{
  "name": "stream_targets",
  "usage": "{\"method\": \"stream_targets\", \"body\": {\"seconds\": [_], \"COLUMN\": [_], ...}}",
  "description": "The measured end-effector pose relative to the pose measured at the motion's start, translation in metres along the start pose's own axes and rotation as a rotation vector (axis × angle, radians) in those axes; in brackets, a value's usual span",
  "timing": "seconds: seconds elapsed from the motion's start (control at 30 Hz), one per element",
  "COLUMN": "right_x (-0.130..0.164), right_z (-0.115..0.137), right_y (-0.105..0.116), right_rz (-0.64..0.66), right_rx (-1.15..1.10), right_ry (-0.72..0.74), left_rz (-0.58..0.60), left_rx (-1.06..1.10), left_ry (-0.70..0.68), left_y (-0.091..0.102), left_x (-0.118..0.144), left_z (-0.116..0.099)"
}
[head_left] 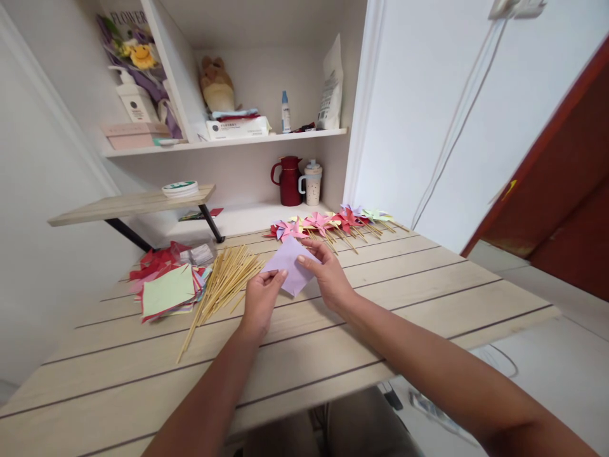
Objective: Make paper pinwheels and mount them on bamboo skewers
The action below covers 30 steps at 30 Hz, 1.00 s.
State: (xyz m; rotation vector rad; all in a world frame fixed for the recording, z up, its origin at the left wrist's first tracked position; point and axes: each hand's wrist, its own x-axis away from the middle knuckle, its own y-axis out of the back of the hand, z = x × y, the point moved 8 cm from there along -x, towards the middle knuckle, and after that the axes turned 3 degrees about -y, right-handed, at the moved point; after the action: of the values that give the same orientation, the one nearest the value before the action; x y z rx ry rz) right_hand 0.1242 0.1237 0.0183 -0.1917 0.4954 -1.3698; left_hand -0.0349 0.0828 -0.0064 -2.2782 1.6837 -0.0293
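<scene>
A square of light purple paper (291, 271) is held up above the table between both my hands, one corner pointing down toward me. My left hand (263, 295) pinches its left side, thumb on top. My right hand (327, 270) grips the right side, with the thumb on the face and the fingers behind. Just left of my left hand lies a loose pile of thin wooden sticks (227, 279). Further left is a stack of coloured paper squares (167, 292) with a pale green one on top. Beyond my hands, several finished paper pinwheels (318, 222) on sticks lie in a row.
Red paper pieces (159, 260) lie behind the stack. A small raised wooden shelf (133, 204) on black legs stands at the back left. A dark red jug (290, 182) and a speckled cup (312, 184) stand under the wall shelf (228, 145). The slatted table (428, 285) ends at the right.
</scene>
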Motion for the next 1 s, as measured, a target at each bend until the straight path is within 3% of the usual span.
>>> {"method": "stream_targets", "body": {"seconds": [0.77, 1.0], "right_x": [0.0, 0.0], "right_z": [0.009, 0.01], "right_y": [-0.002, -0.008], "right_rz": [0.034, 0.176], "right_rx": [0.034, 0.108], "right_ry": [-0.006, -0.053], "left_rz": [-0.018, 0.014], "left_rx": [-0.062, -0.196], "left_ry": [-0.023, -0.096], "left_y": [0.003, -0.001], "left_x": [-0.001, -0.001], "left_z": [-0.003, -0.011]}}
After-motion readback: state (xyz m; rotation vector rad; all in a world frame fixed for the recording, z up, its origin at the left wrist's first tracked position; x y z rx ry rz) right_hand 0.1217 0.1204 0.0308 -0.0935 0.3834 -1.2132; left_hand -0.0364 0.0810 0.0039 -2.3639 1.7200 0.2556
